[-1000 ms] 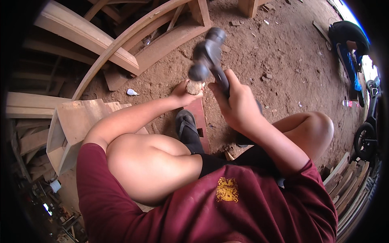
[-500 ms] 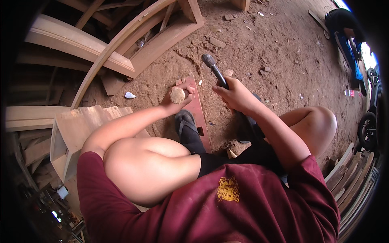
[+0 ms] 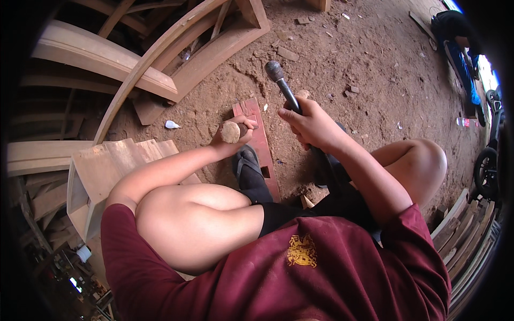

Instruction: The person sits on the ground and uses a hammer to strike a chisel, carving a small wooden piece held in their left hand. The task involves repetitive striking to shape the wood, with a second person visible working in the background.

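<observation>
My left hand (image 3: 235, 136) is closed around a chisel (image 3: 231, 132). Its thick, pale, round wooden handle end faces up, and its blade is hidden below the fist. Under that hand lies a reddish wooden plank (image 3: 266, 159) with slots cut in it, running toward me beside my sandalled left foot (image 3: 246, 160). To the right, my right hand (image 3: 310, 122) grips a dark hammer-like tool (image 3: 282, 84), a rod with a thicker rounded end that points up and away to the left. The tool is apart from the chisel, held over the dirt.
Curved and straight wooden frame pieces (image 3: 166, 80) are piled at the far left, near a stepped wooden block (image 3: 110, 160). A small white bottle (image 3: 172, 124) lies on the dirt. Stacked slats (image 3: 466, 241) stand at right, and another person (image 3: 458, 43) is at the far right.
The hammer-like tool has risen slightly, its rounded end a little farther from me. My left hand and the chisel handle have shifted slightly left and toward me.
</observation>
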### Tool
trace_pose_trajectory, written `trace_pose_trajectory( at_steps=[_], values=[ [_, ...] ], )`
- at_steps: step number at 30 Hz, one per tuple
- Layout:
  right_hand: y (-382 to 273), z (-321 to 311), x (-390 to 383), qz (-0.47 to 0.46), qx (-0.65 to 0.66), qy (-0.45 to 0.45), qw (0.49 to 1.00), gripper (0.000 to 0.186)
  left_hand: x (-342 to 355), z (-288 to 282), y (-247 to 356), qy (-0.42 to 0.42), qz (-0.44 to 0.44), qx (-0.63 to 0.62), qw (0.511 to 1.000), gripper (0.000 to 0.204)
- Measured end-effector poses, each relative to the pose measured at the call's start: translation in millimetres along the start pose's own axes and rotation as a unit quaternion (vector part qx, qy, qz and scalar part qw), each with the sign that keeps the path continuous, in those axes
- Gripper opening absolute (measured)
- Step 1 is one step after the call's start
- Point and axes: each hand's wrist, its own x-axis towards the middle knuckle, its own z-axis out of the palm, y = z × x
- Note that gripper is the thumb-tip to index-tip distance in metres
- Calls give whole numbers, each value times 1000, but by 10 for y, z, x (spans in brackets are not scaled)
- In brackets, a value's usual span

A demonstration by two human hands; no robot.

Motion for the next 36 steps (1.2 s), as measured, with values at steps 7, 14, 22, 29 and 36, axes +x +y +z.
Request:
trace_pose_trajectory(
  at_steps=[7,14,22,29,36],
  values=[
    [-59,-1,-26,-8,-21,-3,1000,24,12,11,32,7,-36,-11,999,10],
    [-212,54,-122,-78,-75,8,994,25,77,75,54,58,-27,-39,997,11],
    [-361,352,-496,-294,-181,129,929,25,153,120,265,91,25,27,995,22],
    [-288,357,-423,-249,-305,82,916,21,97,57,567,-11,-85,78,993,41],
    [467,175,51,-185,-356,56,914,24,167,101,116,-16,-41,13,999,16]
  ],
)
